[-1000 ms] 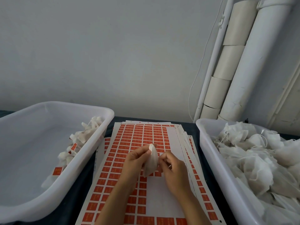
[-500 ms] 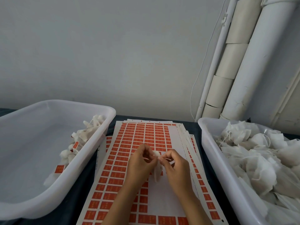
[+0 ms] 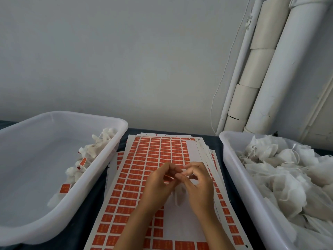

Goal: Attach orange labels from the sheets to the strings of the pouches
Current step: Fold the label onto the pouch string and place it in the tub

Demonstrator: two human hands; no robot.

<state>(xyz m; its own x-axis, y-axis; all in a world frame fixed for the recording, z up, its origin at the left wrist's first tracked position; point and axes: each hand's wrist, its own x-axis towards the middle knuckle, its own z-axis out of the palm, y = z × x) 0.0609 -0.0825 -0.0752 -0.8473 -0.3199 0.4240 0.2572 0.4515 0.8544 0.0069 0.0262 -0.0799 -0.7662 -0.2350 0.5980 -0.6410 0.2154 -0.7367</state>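
the white gauzy cloth pouch (image 3: 179, 194) hanging between my hands looks thin, soft and matt. the flat paper sheets of orange labels (image 3: 155, 156) under it are smooth, with a faint sheen on the bare backing. the two translucent white plastic tubs, left (image 3: 59, 213) and right (image 3: 239, 177), are smooth and slightly glossy at the rim. the heap of white crinkled cloth pouches (image 3: 288, 174) looks rough. the dark bench cover (image 3: 93, 201) looks like matt cloth.

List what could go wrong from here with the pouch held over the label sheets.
The pouch dangles between the left hand and right hand; a loose fingertip grip could drop it onto the label sheets. The string is barely visible at the fingertips, so a label might stick crooked or to a finger instead.
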